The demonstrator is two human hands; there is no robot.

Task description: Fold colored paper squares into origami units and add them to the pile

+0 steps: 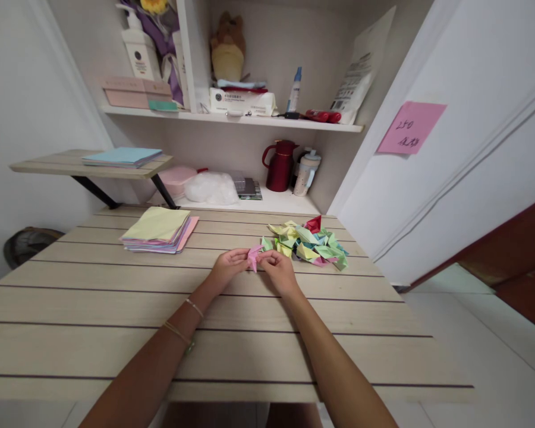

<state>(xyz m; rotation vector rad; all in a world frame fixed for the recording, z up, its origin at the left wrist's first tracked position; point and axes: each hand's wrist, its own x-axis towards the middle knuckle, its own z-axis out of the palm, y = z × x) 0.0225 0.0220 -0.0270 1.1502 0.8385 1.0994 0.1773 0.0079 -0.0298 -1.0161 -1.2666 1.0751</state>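
Observation:
Between my two hands, above the slatted table, is a small pink folded paper figure with pointed ends, perhaps a crane. My left hand grips its left side, fingers closed together. From the other side my right hand pinches it between thumb and fingers. Just beyond my right hand lies a heap of folded paper pieces in green, yellow, blue, pink and red. A stack of square paper sheets, yellow on top, sits farther off to the left.
A raised wooden stand bears blue paper sheets at the back left. Behind the table, a white shelf holds a tissue pack and other items. Below it stand a red jug and a tumbler.

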